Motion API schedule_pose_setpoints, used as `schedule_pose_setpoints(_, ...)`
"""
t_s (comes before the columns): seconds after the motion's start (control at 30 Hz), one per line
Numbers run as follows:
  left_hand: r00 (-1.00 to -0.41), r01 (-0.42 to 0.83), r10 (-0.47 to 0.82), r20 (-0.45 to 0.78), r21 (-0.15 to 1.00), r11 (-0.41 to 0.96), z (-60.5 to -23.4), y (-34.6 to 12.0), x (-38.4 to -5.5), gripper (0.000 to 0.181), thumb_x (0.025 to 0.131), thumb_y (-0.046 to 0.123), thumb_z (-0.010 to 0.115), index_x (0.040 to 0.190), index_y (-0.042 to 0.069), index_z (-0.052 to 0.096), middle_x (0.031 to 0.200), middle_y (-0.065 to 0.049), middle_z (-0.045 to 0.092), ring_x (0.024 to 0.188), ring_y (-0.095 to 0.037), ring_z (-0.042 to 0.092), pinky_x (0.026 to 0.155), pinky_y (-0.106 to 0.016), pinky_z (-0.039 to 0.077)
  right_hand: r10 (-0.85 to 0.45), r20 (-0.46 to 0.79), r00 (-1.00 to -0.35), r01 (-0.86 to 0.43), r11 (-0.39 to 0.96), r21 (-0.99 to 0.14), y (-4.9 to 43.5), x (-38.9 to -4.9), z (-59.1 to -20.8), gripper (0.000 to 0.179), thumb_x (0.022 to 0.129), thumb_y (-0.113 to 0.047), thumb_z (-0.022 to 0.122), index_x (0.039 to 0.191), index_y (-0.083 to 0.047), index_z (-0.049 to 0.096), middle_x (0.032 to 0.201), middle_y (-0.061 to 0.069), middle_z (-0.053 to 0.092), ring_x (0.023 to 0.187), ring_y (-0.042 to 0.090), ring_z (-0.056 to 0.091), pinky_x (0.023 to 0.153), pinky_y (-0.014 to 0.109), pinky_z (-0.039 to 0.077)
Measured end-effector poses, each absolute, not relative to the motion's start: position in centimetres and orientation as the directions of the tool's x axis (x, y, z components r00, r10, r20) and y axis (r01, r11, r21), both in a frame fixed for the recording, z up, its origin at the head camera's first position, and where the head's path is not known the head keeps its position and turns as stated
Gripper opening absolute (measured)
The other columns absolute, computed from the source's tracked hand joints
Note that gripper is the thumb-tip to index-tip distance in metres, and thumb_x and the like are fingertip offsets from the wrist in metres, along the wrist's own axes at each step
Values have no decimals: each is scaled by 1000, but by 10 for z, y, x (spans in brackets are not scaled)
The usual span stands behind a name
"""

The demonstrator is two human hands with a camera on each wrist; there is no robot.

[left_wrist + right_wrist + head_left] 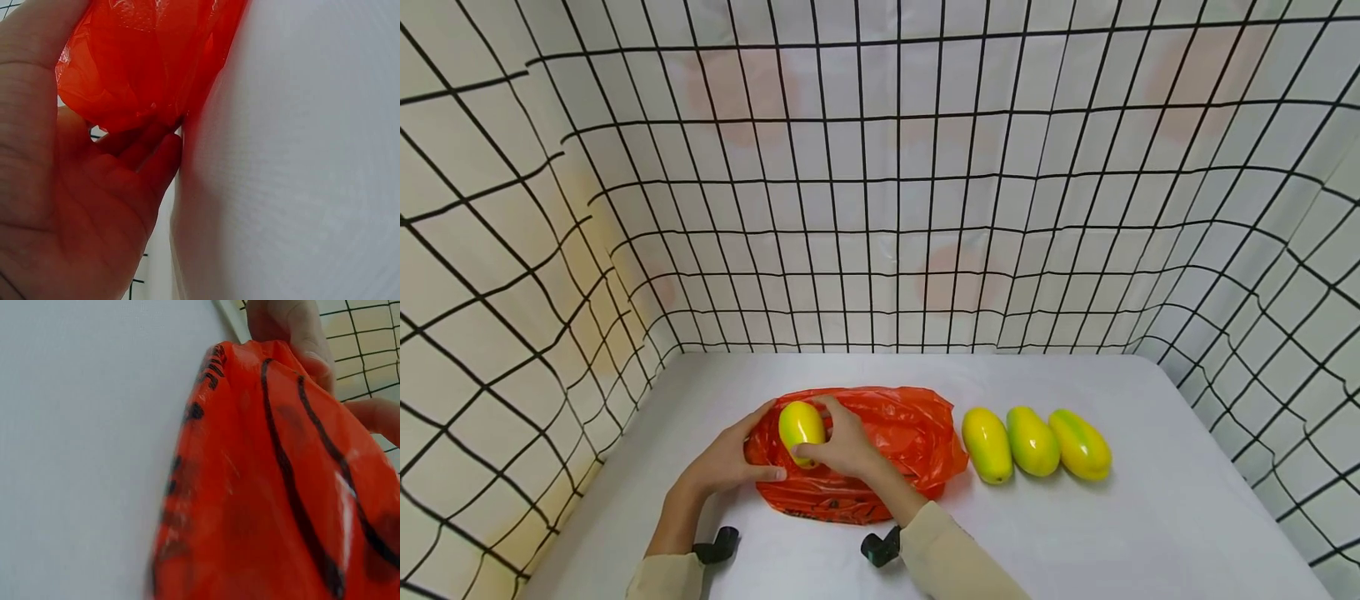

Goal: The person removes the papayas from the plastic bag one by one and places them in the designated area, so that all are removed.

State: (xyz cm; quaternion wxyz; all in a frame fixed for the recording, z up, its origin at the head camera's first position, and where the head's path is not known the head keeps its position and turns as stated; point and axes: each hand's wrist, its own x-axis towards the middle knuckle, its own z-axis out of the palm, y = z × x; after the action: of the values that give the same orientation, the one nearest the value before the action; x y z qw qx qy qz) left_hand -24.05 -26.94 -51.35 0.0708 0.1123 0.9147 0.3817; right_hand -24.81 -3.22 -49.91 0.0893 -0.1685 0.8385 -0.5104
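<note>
A yellow-green mango [801, 427] is over the left part of a red plastic bag [910, 433], held by my right hand [844, 440] between thumb and fingers. My left hand [730, 458] holds the left edge of the bag, its thumb at the front and its fingers around the side. In the left wrist view the fingers [150, 156] curve behind the red plastic. The right wrist view shows the bag's front with black print, the left hand [294, 331] at its far edge and a right fingertip [378, 419] beside it.
To the right of the bag, three more mangoes lie side by side: one nearest the bag [987, 445], a middle one [1033, 441] and an outer one [1080, 444]. The white table [1150, 533] is bounded by black wire grid [898, 275] along the back and sides.
</note>
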Motion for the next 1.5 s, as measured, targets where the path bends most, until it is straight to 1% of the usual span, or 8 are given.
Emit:
schedule_pose_setpoints(0.2, -966, 147, 254, -46, 709, 689, -512, -269, -243, 120, 65, 56, 91, 163, 24, 29, 160, -13, 44, 143, -42, 46, 97, -53, 59, -369, 43, -928, -192, 376, -907, -20, -250, -497, 84, 85, -33, 83, 156, -23, 40, 141, 9, 55, 111, 23, 63, 89, 40, 63)
schedule_pose_setpoints(0.37, -966, 145, 254, -46, 714, 685, -511, -268, -243, 120, 64, 55, 91, 163, 24, 30, 161, -13, 44, 144, -42, 45, 97, -54, 59, -347, 27, -937, -172, 395, -902, -11, -250, -496, 80, 86, -36, 82, 155, -27, 43, 141, 6, 55, 105, 21, 64, 86, 38, 63)
schedule_pose_setpoints(0.5, -968, 129, 244, -61, 712, 690, -513, -268, -240, 120, 64, 55, 91, 163, 23, 30, 161, -14, 43, 145, -43, 43, 97, -54, 59, -339, 23, -940, -165, 397, -903, -3, -247, -496, 77, 85, -37, 82, 152, -27, 45, 139, 5, 56, 103, 22, 63, 85, 39, 62)
schedule_pose_setpoints(0.7, -970, 111, 231, -73, 717, 689, -515, -269, -236, 122, 63, 54, 92, 163, 22, 30, 163, -15, 41, 147, -44, 41, 98, -56, 58, -331, 34, -943, -168, 383, -908, 10, -241, -492, 79, 85, -35, 83, 153, -25, 45, 141, 7, 56, 103, 23, 62, 83, 39, 62)
schedule_pose_setpoints(0.97, -972, 109, 225, -66, 719, 686, -516, -269, -238, 123, 62, 54, 93, 163, 23, 30, 163, -14, 41, 146, -44, 41, 97, -56, 58, -314, 30, -949, -157, 388, -908, 25, -239, -485, 79, 85, -36, 83, 153, -25, 45, 141, 6, 55, 105, 24, 60, 82, 38, 61)
schedule_pose_setpoints(1.13, -970, 130, 236, -52, 710, 692, -517, -269, -239, 121, 63, 54, 92, 163, 24, 30, 163, -14, 41, 146, -44, 42, 102, -59, 54, -314, 29, -949, -158, 392, -906, 35, -240, -484, 79, 85, -37, 83, 153, -25, 45, 141, 5, 55, 106, 25, 60, 83, 37, 61)
schedule_pose_setpoints(1.27, -971, 132, 236, -49, 710, 692, -518, -269, -240, 122, 63, 54, 92, 163, 25, 29, 163, -14, 42, 146, -43, 42, 103, -59, 54, -309, 19, -951, -150, 405, -902, 43, -239, -481, 79, 85, -39, 82, 154, -29, 44, 143, 4, 55, 110, 26, 60, 84, 38, 60)
schedule_pose_setpoints(1.5, -969, 136, 240, -48, 711, 690, -517, -269, -241, 122, 64, 55, 91, 163, 24, 28, 162, -14, 42, 146, -42, 43, 103, -59, 54, -288, 26, -957, -157, 442, -883, 59, -239, -477, 78, 85, -41, 81, 153, -34, 44, 140, 5, 59, 113, 25, 58, 86, 40, 58)
